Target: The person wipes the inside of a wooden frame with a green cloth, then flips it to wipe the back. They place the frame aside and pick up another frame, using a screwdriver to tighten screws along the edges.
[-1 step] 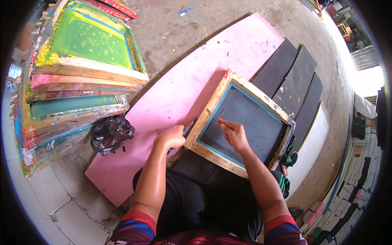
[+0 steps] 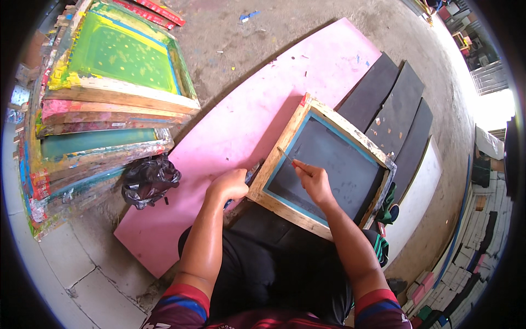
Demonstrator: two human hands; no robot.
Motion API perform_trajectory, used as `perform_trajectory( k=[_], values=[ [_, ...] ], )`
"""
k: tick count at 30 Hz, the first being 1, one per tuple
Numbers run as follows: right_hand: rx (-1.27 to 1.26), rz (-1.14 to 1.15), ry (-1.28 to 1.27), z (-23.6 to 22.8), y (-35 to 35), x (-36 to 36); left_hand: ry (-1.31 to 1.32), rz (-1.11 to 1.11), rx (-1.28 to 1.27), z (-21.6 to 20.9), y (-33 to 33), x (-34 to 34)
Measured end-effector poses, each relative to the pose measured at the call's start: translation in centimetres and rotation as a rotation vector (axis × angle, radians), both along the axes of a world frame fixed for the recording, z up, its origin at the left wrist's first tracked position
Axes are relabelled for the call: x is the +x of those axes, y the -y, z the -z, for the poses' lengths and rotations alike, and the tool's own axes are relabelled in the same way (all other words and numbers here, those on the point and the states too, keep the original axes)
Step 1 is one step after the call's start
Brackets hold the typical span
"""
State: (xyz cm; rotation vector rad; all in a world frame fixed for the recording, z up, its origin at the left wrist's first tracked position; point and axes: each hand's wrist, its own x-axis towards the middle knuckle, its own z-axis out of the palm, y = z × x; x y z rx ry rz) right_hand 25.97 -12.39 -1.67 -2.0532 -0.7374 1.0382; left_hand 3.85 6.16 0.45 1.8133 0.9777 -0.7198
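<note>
A wooden screen-printing frame (image 2: 276, 143) with dark mesh (image 2: 334, 159) and blue tape along its inner edges lies tilted over my lap and the pink board. My right hand (image 2: 313, 182) is closed above the mesh around a thin-shafted tool with a red end (image 2: 294, 163), which looks like a screwdriver. Its shaft reaches toward a small piece sticking out on the frame's left bar. Beside the frame's near left corner, my left hand (image 2: 229, 185) is closed on something. Only dark and bluish bits of that show; its kind is hidden.
A long pink board (image 2: 230, 131) lies under the frame. Several used screen frames (image 2: 131, 98) are stacked at left, with a black plastic bag (image 2: 150, 180) beside them. Dark panels (image 2: 395, 104) and a white board (image 2: 422, 192) lie to the right.
My right hand has shifted very slightly, and the tool's thin shaft shows more clearly against the mesh. The left hand and the frame look unmoved.
</note>
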Motion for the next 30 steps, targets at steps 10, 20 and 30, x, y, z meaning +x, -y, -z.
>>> perform_trajectory(
  k=[10, 20, 30],
  values=[
    [-0.118, 0.367, -0.873, -1.2, -1.3, 2.0, -0.002, -0.011, 0.007, -0.5, -0.5, 0.5],
    [-0.074, -0.113, 0.369, -4.4, -0.4, -1.6, -0.028, -0.020, -0.029, 0.2, -0.7, 0.3],
    [-0.225, -0.214, 0.527, -4.7, -1.0, -2.2, -0.039, -0.033, -0.045, -0.8, -0.6, 0.8]
  ],
)
